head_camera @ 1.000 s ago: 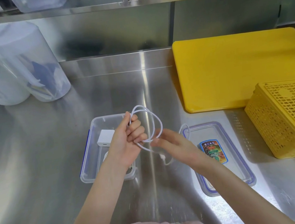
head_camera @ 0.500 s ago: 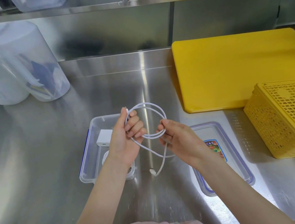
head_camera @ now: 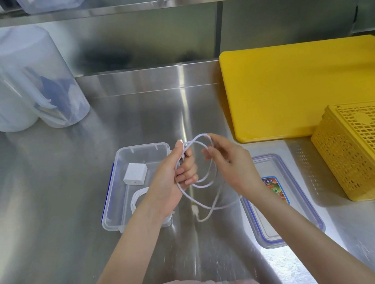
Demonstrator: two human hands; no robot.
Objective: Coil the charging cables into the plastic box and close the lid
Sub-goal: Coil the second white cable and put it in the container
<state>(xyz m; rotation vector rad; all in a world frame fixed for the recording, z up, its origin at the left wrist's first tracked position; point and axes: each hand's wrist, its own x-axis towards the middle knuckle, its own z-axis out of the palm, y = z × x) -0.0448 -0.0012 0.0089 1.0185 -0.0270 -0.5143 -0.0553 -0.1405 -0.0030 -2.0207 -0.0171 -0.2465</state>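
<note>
My left hand [head_camera: 178, 173] grips the gathered loops of a white charging cable [head_camera: 207, 186] above the steel counter, just right of the clear plastic box [head_camera: 110, 198]. My right hand [head_camera: 230, 162] pinches the top of the newest loop near the left thumb. The cable's free end with its plug [head_camera: 195, 210] hangs down to the counter. Inside the box lie a white charger block [head_camera: 135, 174] and another coiled white cable [head_camera: 138, 197], partly hidden by my left forearm. The box's lid [head_camera: 309, 219], blue-rimmed with a colourful sticker, lies flat to the right.
A yellow cutting board [head_camera: 305, 87] lies at the back right, with an upturned yellow perforated basket [head_camera: 367, 150] in front of it. Two translucent containers [head_camera: 33, 85] stand at the back left. A steel shelf [head_camera: 164, 3] runs overhead.
My right hand carried the cable up and over from below the left hand to its top, adding a loop. The dangling tail has grown shorter.
</note>
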